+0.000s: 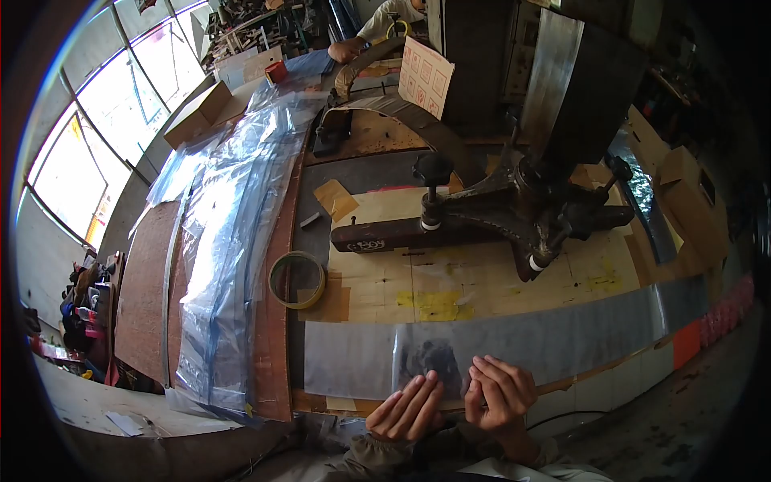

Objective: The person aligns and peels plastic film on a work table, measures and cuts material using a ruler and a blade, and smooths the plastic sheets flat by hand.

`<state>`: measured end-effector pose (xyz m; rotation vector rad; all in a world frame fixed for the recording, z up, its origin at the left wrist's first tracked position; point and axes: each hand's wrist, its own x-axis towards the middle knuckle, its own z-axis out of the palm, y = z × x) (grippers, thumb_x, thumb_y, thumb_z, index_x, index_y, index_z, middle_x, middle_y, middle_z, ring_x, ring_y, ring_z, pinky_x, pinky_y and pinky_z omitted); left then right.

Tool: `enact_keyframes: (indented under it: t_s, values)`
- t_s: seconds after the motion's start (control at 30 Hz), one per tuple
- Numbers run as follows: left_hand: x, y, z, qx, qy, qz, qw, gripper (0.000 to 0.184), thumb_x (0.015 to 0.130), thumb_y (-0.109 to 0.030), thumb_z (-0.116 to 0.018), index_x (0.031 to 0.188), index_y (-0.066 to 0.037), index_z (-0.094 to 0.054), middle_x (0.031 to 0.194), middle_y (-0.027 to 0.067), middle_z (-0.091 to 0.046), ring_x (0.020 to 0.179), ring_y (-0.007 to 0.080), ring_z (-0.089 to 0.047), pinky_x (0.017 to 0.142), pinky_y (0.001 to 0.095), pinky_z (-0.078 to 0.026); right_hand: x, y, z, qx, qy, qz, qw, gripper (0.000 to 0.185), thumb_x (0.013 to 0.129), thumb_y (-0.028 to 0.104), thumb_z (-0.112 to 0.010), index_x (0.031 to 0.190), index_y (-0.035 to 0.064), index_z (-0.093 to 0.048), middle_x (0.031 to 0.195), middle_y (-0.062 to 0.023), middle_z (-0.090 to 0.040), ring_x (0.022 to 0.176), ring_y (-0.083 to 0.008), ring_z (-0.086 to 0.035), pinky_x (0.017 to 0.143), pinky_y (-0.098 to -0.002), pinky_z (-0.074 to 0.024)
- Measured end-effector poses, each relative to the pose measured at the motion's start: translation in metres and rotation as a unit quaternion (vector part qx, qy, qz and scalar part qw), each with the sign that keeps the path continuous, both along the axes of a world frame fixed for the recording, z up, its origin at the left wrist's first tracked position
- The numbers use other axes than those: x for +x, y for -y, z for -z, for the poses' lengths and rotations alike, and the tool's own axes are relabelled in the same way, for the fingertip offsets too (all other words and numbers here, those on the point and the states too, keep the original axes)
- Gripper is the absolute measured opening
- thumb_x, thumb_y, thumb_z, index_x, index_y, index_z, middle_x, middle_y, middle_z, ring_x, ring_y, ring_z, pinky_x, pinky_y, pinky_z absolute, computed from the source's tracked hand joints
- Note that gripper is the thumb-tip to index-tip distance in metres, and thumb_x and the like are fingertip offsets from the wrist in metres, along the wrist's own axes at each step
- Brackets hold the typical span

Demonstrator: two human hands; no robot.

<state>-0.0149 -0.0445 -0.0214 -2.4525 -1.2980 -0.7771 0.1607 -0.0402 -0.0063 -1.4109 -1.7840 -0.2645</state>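
overlapping grey strip [562, 345], l hand [407, 407] & r hand [499, 395], fingers tog., bent, can't tell if gripping

Daylight is pouring in from the window [104, 157] at upper left, bleaching its panes white. The plastic [229, 265] is throwing back hard glare, and the metal strip [570, 337] is catching a softer sheen. The far right is lying in shadow. The wide lens is bowing straight edges and blackening the corners, with bluish fringing showing at left
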Motion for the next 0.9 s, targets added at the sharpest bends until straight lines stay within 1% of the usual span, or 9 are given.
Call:
enact_keyframes:
  t_s: [0.27, 0.37, 0.57, 0.67, 0.73, 0.9]
  values:
    - [0.0001, -0.0005, -0.0008, -0.001, 0.001, 0.0, 1.0, 0.036, 0.099, -0.027, -0.039, 0.107, -0.014, -0.071, 0.115, 0.0004, -0.071, 0.109, 0.0111, -0.066, 0.102, 0.0273, -0.038, 0.0005, -0.0003, 0.0, 0.001, 0.001, -0.003, 1.0, 0.012, 0.077, 0.008, -0.061, 0.083, 0.003, -0.071, 0.094, -0.006, -0.073, 0.088, -0.022, -0.07, 0.073, -0.0324, -0.0513]
    - [0.0019, -0.0005, 0.0026, 0.01, 0.018, -0.005, 1.0, 0.036, 0.098, -0.027, -0.039, 0.107, -0.014, -0.072, 0.115, 0.0002, -0.072, 0.108, 0.011, -0.066, 0.102, 0.027, -0.038, -0.0006, -0.0004, 0.001, 0.006, 0.0, 0.0, 1.0, 0.012, 0.077, 0.008, -0.062, 0.084, 0.0031, -0.071, 0.094, -0.0059, -0.073, 0.088, -0.0218, -0.07, 0.072, -0.0323, -0.0513]
    - [0.0012, -0.0004, 0.0006, 0.015, 0.009, -0.001, 1.0, 0.036, 0.098, -0.027, -0.04, 0.107, -0.014, -0.072, 0.113, 0.0004, -0.072, 0.108, 0.0111, -0.066, 0.102, 0.0275, -0.038, -0.0002, -0.0004, 0.0015, 0.01, -0.001, -0.001, 1.0, 0.012, 0.076, 0.007, -0.062, 0.083, 0.0032, -0.071, 0.094, -0.0057, -0.073, 0.088, -0.0217, -0.07, 0.071, -0.032, -0.0513]
    - [-0.0006, 0.0011, 0.0008, 0.009, -0.02, -0.018, 1.0, 0.04, 0.099, -0.032, -0.037, 0.113, -0.019, -0.072, 0.117, -0.0062, -0.071, 0.113, 0.0051, -0.063, 0.105, 0.0246, -0.035, 0.0003, -0.0002, 0.0017, 0.011, 0.002, -0.003, 1.0, 0.01, 0.078, 0.008, -0.063, 0.084, 0.0034, -0.07, 0.095, -0.0056, -0.073, 0.089, -0.0211, -0.07, 0.072, -0.0321, -0.0515]
    - [-0.0005, 0.0013, 0.0011, 0.006, -0.01, -0.017, 1.0, 0.04, 0.099, -0.032, -0.037, 0.113, -0.018, -0.072, 0.118, -0.0056, -0.07, 0.113, 0.0056, -0.063, 0.105, 0.0248, -0.036, 0.0012, 0.001, 0.0025, 0.006, 0.006, -0.004, 1.0, 0.01, 0.081, 0.01, -0.064, 0.086, 0.0035, -0.07, 0.098, -0.0056, -0.072, 0.091, -0.0198, -0.07, 0.074, -0.0324, -0.0521]
    - [-0.0003, 0.0006, 0.0031, 0.005, 0.024, -0.004, 1.0, 0.039, 0.1, -0.032, -0.039, 0.114, -0.016, -0.071, 0.121, -0.0027, -0.069, 0.114, 0.008, -0.063, 0.102, 0.0251, -0.039, -0.0003, 0.0009, 0.003, 0.018, -0.003, -0.001, 1.0, 0.009, 0.08, 0.008, -0.065, 0.085, 0.0036, -0.07, 0.097, -0.0053, -0.072, 0.091, -0.0207, -0.07, 0.075, -0.033, -0.0524]
